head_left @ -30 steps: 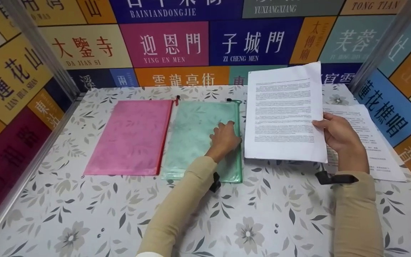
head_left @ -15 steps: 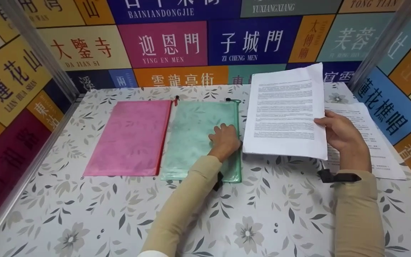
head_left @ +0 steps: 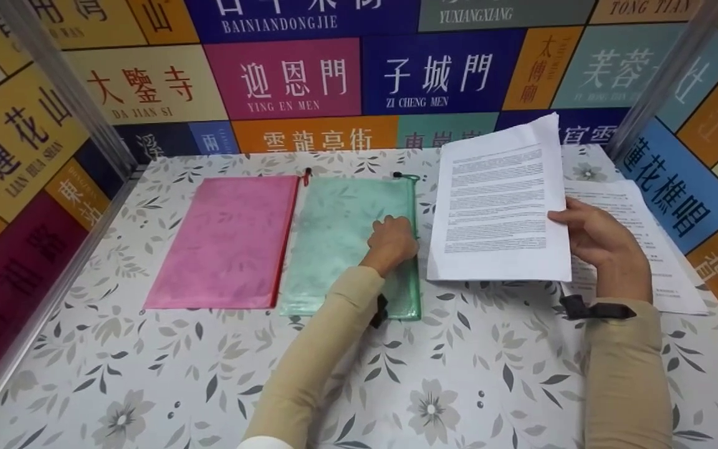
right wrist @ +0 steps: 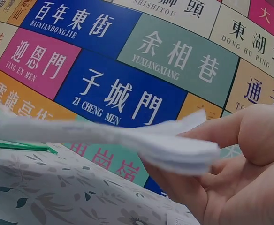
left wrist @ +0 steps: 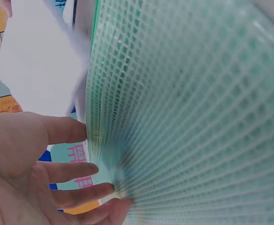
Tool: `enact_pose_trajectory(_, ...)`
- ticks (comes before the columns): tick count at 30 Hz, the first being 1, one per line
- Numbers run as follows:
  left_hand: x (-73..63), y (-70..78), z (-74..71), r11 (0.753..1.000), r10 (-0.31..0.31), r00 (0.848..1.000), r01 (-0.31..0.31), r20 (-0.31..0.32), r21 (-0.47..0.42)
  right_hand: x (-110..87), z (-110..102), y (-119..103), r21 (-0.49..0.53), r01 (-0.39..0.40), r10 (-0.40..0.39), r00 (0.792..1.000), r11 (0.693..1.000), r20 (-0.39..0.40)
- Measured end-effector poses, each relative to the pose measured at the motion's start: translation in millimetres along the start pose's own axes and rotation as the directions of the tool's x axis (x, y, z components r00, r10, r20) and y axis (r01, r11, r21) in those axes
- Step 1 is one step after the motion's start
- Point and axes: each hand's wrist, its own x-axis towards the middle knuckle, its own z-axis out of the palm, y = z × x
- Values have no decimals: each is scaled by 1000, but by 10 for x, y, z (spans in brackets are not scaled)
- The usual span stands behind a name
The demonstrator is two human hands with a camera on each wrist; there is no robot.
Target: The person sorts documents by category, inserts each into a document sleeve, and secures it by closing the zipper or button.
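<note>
In the head view my left hand (head_left: pixel 393 243) is over the right side of a see-through green zip pouch (head_left: pixel 340 218), near its zip edge. The left wrist view shows the fingertips (left wrist: pixel 108 188) at the surface of the meshed pouch, fingers spread and fairly straight. My right hand (head_left: pixel 605 240) pinches a thin stack of printed paper (head_left: pixel 496 206) by its right edge, thumb in front. The sheets are held up and tilted toward me. In the right wrist view the stack (right wrist: pixel 174 150) is seen edge-on, its layers slightly fanned.
A pink zip pouch (head_left: pixel 228 243) with a red edge lies left of the green one. More printed paper (head_left: pixel 664 268) lies on the flower-patterned table (head_left: pixel 209 380) behind my right hand. Colourful lettered panels (head_left: pixel 440 75) wall the back and sides.
The fingers of my left hand have drawn closer together over the pouch's right side. The stack in my right hand has shifted and tilted slightly.
</note>
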Motion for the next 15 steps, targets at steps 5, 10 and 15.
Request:
enact_pose_trajectory(5,23,-42,-33,997,66,998,-66,12,-42,-2,-13,4,-22,-13,14,999,1000,48)
enact_pose_trajectory(10,73,-102,-66,992,101,994,-97,46,-77,-18,-1,0,-25,-17,19,995,1000,96)
enact_pose_trajectory(15,123,-185,-88,976,122,991,-109,58,-186,-26,3,4,-18,8,-5,987,1000,162)
